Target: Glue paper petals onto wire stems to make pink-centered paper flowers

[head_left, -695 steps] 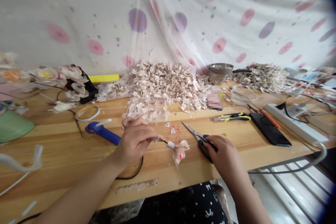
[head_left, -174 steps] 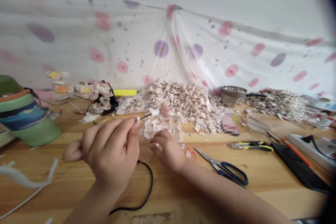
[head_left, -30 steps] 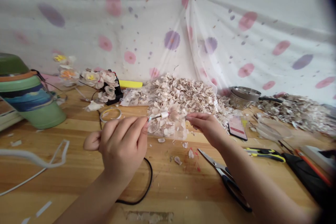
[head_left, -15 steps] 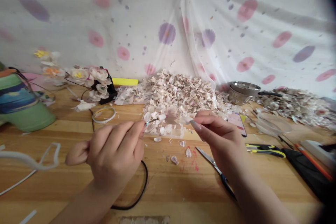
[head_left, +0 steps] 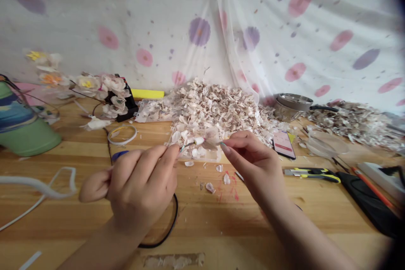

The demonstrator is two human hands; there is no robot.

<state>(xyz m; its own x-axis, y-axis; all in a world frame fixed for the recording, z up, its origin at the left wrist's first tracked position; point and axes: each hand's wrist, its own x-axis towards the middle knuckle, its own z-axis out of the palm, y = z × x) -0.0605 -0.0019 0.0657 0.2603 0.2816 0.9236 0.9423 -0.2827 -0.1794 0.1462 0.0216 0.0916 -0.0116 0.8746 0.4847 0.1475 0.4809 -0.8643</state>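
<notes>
My left hand (head_left: 144, 181) is closed, pinching a thin stem (head_left: 189, 144) between thumb and fingertips. At the stem's right end sits a small white piece (head_left: 199, 140), with a pale, translucent petal (head_left: 211, 140) just beyond it. The fingertips of my right hand (head_left: 253, 160) are pinched on the petal's right edge. Behind both hands rises a large heap of dried petals (head_left: 218, 107). A few loose petals (head_left: 210, 187) lie on the wooden table below the hands.
Scissors, mostly hidden, lie under my right hand. A yellow-black cutter (head_left: 313, 174), phone (head_left: 284, 145) and strainer (head_left: 294, 102) are at right. Petal flowers (head_left: 90, 85), a tape roll (head_left: 122, 135) and green bucket (head_left: 36, 135) stand left. A black cable (head_left: 167, 232) curves near the front.
My right hand has moved left, bringing the petal closer to the stem and white piece, and now covers more of the scissors. The camera view has shifted slightly.
</notes>
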